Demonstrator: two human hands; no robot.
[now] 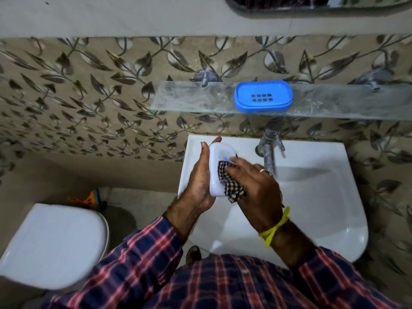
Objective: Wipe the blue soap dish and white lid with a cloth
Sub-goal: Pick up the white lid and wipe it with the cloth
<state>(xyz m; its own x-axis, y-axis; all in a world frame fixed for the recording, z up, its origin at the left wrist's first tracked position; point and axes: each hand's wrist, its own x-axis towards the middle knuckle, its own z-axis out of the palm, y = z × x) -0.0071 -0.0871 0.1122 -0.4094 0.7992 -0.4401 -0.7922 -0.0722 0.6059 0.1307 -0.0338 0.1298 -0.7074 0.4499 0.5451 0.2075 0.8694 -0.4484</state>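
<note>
While the lid is being rubbed, this is how things stand from where I'm watching:

Step in hand: the white lid (219, 169) is getting its wipe; by my reading this is the lid half of the job, under way and not finished.
Left hand: the left hand (200, 175) cradles the lid from its left side over the basin (312, 197), thumb and fingers curled round its edges, the hollow side facing the other hand.
Right hand: the right hand (256, 186) presses a checked cloth (231, 186) into the lid's hollow, fingers (239, 167) stretched fairly straight and close together on the cloth.
Cloth: bunched under those fingers, its tail hanging below the lid.
Blue soap dish: the blue soap dish (263, 97) sits alone on the glass shelf (189, 99) above the tap (268, 150), well apart from both hands.
Dish state: I cannot tell whether it has been wiped.
Next move: probably carry the cloth round the lid's corners and rim, then turn the lid for its outer face.
Care needed: a firm left-hand hold, since smooth plastic may slip into the basin.
</note>
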